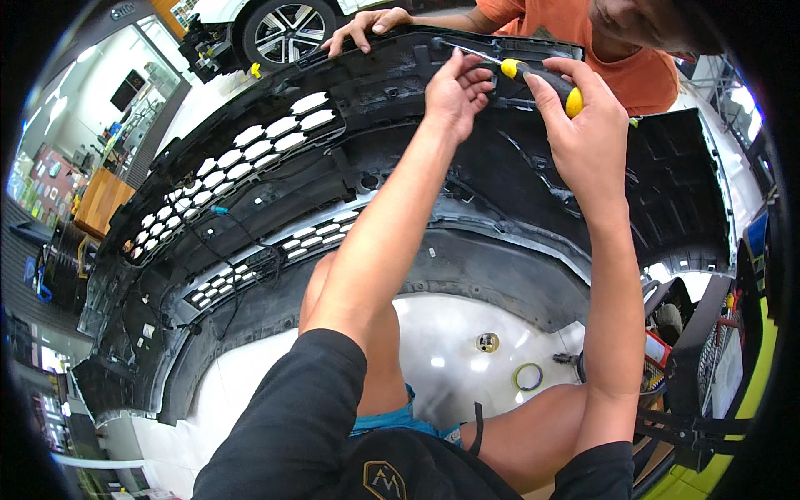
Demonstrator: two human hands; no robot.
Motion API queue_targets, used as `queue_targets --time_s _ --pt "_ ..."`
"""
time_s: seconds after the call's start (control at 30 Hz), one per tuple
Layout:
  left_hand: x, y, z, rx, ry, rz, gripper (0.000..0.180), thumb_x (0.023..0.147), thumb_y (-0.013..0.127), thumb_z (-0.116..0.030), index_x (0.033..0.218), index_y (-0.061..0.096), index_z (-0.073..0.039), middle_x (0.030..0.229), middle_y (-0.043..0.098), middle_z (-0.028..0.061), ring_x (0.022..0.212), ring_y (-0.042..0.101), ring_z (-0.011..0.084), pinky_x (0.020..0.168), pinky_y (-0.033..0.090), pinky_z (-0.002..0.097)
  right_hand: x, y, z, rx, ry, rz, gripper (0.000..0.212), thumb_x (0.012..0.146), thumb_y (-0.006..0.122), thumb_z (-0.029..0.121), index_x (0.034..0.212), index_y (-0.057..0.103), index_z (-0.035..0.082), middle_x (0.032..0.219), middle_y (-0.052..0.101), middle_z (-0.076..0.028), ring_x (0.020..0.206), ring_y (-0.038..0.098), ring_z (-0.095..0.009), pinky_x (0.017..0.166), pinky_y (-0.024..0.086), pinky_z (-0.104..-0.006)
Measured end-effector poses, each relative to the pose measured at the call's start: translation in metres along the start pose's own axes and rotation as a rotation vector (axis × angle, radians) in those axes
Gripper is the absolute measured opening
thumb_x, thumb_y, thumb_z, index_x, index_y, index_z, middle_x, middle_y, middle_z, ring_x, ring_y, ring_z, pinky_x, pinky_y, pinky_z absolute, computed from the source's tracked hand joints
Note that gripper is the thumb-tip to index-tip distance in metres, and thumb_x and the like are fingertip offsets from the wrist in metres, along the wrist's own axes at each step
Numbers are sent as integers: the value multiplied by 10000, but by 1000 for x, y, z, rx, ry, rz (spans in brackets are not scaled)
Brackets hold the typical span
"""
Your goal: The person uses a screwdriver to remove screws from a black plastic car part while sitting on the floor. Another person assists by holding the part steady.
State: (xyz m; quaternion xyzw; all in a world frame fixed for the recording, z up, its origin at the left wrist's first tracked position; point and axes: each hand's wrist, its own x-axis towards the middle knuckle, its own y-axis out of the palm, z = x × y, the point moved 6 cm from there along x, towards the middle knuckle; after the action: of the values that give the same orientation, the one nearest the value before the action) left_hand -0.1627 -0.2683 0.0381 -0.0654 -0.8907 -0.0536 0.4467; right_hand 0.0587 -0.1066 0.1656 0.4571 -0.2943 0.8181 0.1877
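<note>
A large black car bumper [492,150] stands before me, its inner side toward me. My right hand [579,125] is wrapped round the black and yellow handle of a screwdriver [518,71]. The metal shaft runs left to the bumper's upper edge, where its tip meets a spot near the rim. Close under the shaft is my left hand [457,96], its thumb and forefinger together at the metal and the other fingers loosely curled. Whether those fingertips touch the shaft is hard to make out.
Across the bumper a person in orange [617,79] leans in, one hand [367,29] on its top edge. A tape roll [528,377] and a small round can [487,342] lie on the white floor. At right stands a tool cart [708,358]. A car wheel [287,33] is behind.
</note>
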Motion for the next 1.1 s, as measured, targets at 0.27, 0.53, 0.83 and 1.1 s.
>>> queue_targets --time_s 0.27,0.53,0.83,1.1 --pt "-32 81 -88 -1002 -517 -140 538 1021 444 -623 1116 598 -117 955 630 30 800 588 155 701 448 302 14 1 -1 -72 207 113 413 1044 561 379 1011 689 -13 732 625 -120 716 573 -187 652 453 -310" --pt "-21 95 -131 -1232 -446 -202 419 1033 551 -496 1129 644 -99 919 653 -23 800 570 78 675 414 265 8 11 2 226 498 185 371 1030 565 390 1079 639 30 774 650 -94 583 625 -160 519 443 -285" --pt "-24 88 -113 -1228 -418 -191 437 1011 634 -404 1159 680 5 934 689 53 647 401 20 603 357 182 -5 29 5 1072 1216 635 591 1098 312 445 1287 498 -84 704 516 -73 362 443 -112 309 350 -215" --pt "-19 88 -115 -1294 -408 -227 389 997 665 -382 1112 701 -11 906 689 37 618 430 13 591 380 179 16 24 12 622 1245 650 489 1094 363 377 1233 522 -64 665 407 24 387 233 7 313 249 -151"
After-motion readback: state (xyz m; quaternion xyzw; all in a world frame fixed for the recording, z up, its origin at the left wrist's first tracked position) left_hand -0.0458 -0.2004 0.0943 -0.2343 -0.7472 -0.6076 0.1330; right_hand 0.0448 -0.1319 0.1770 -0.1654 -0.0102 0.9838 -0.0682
